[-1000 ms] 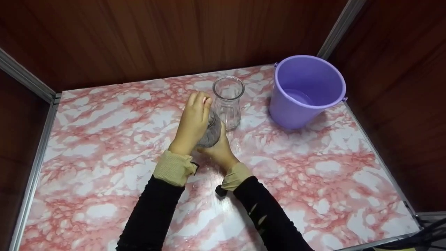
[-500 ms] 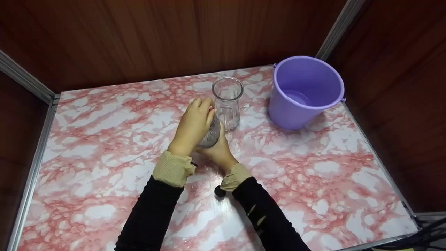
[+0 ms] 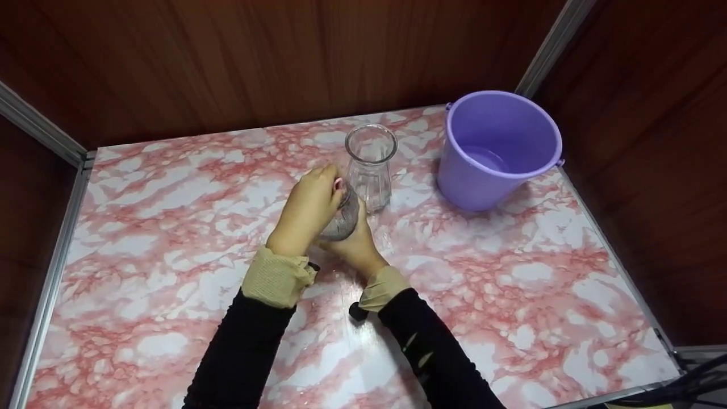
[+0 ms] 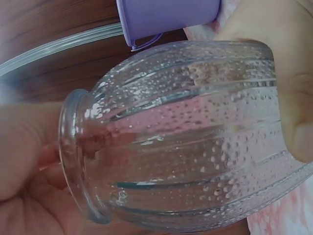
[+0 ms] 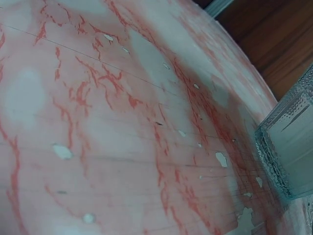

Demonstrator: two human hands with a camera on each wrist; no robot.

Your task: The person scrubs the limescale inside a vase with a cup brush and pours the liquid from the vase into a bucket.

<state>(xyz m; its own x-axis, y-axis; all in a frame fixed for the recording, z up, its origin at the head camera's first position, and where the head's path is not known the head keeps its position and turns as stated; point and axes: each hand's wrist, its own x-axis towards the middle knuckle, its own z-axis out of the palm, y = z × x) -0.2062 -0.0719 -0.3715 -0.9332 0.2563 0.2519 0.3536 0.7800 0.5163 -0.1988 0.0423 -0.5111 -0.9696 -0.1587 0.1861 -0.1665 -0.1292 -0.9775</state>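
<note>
Both hands are at a ribbed clear glass jar [image 3: 342,224], tilted and held above the table. My right hand [image 3: 359,245] grips its lower body; in the left wrist view its thumb lies across the glass. At the jar's mouth, my left hand [image 3: 304,209] has its fingers curled, and a small pink-ended thing [image 3: 339,183] shows between thumb and finger. Through the wet-looking, dotted wall of the jar [image 4: 171,147] in the left wrist view, a pink patch shows; what it is I cannot tell. The left fingertips are partly hidden.
A taller clear glass vase [image 3: 372,176] stands upright just beyond the held jar. A purple bucket [image 3: 477,184] stands at the back right, with some liquid inside. The red-and-white marbled table [image 3: 170,284] has dark wood panels [image 3: 284,62] behind it.
My left hand has come down and slightly nearer to me at the jar's mouth, bringing the pink end lower. The right hand, jar, vase and bucket have hardly moved.
</note>
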